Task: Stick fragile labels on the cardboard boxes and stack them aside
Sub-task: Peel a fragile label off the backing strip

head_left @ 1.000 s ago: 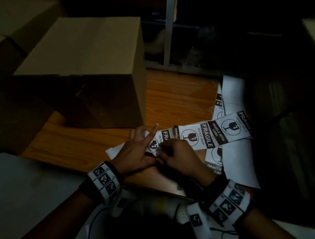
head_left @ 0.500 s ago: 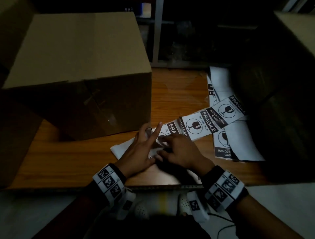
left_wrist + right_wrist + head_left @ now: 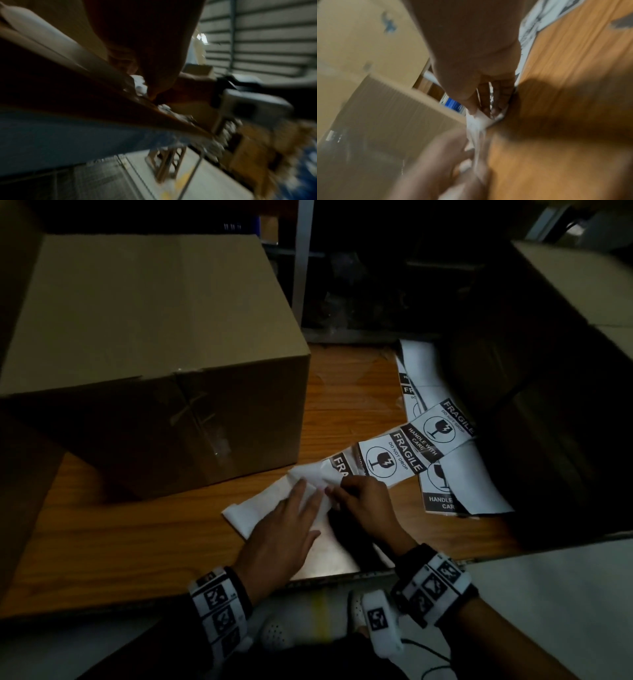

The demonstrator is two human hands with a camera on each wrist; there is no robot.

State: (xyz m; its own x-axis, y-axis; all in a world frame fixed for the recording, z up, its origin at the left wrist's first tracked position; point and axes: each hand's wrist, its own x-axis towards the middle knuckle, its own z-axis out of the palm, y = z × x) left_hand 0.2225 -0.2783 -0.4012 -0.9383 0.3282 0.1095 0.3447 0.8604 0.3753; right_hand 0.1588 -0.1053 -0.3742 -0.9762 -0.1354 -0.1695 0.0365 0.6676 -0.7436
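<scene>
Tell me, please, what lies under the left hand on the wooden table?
The left hand rests flat on the white backing paper of the label strip, which lies on the table. What the palm covers is hidden.

Head view is dim overall, corners falling to near black w/ wide-angle bending at the edges. Brightest patches: top of the cardboard box [image 3: 144,302] and the white label strip [image 3: 387,460], both lit from above; print on the strip is sharp enough to read. Box's near face sits in deep shadow, faint glare on its tape. Dark shadow pools on the wooden table [image 3: 137,535] under the right hand [image 3: 363,505].

Left wrist view is heavily motion-blurred, upper left murky and dark, lower right smeared.

Right wrist view is brighter, warm-toned, but soft throughout; left hand [image 3: 447,166] is a pale out-of-focus blur, heavy shadow on the wood.
</scene>
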